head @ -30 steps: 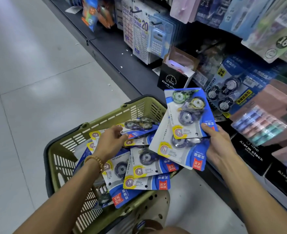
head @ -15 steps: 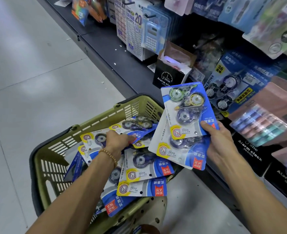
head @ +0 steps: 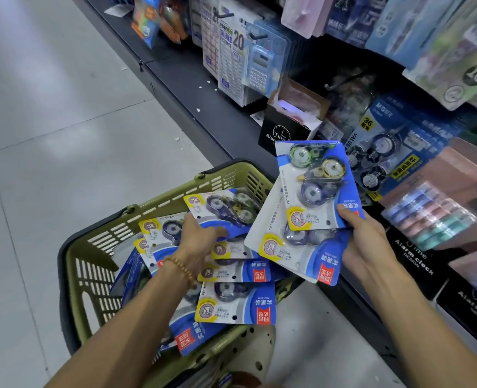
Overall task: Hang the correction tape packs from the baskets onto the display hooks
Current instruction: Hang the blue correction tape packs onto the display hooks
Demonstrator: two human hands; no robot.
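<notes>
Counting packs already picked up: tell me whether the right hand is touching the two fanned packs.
Touching. The head view shows the right hand gripping the two fanned packs, thumb on the front pack's lower corner.

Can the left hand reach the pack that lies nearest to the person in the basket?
Probably yes. The left hand rests on packs further in, and the nearest pack lies uncovered on top of the pile in the green basket.

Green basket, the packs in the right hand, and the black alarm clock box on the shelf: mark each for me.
green basket (head: 153,217): head view, bare far rim.
packs in the right hand (head: 313,175): head view, top pack's blister.
black alarm clock box (head: 280,133): head view, printed front face.
</notes>
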